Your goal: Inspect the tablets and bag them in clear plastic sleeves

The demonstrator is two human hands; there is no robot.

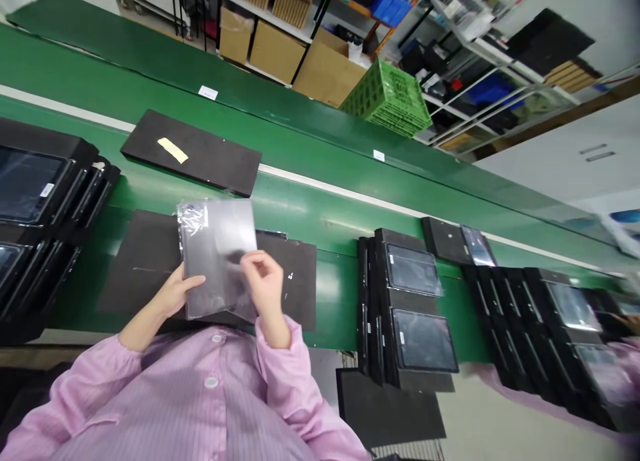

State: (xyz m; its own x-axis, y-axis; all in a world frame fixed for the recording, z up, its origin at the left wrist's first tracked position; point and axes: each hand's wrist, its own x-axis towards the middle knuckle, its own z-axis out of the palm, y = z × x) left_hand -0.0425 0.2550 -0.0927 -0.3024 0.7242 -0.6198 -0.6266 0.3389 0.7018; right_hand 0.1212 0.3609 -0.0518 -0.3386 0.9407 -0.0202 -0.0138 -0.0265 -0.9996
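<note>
Tablet (215, 247) held above tabletop (327, 284): left hand (173, 291) has fingers clamped on its lower left edge; right hand's (265, 281) fingers together, contents unclear. Judged light, stiff, slick, fragile; best held by opposite edges.
</note>
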